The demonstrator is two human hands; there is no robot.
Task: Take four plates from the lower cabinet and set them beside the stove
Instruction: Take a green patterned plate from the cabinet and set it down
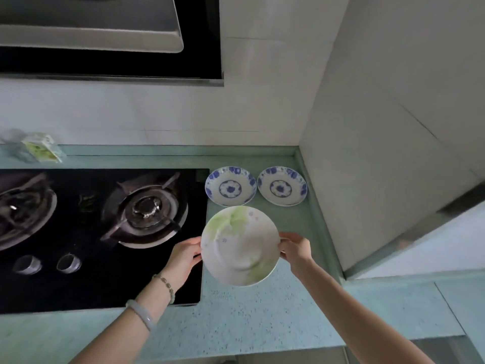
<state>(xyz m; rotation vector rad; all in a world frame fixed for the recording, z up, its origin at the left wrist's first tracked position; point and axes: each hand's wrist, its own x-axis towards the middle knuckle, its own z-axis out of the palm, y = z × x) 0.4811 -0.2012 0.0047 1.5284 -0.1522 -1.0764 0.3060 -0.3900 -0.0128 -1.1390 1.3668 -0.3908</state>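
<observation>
A white plate with green leaf print point(240, 245) hangs above the countertop just right of the black gas stove point(99, 232). My left hand point(183, 256) grips its left rim and my right hand point(295, 249) grips its right rim. Behind it, two small white plates with blue flower patterns sit side by side on the counter, one next to the stove point(230, 186) and one further right point(282, 185). The lower cabinet is out of view.
The pale green speckled countertop point(249, 319) runs along the front and right of the stove. A white tiled wall point(380, 153) closes the right side. A range hood point(91, 35) hangs above the stove. A small green package point(42, 147) stands at the back left.
</observation>
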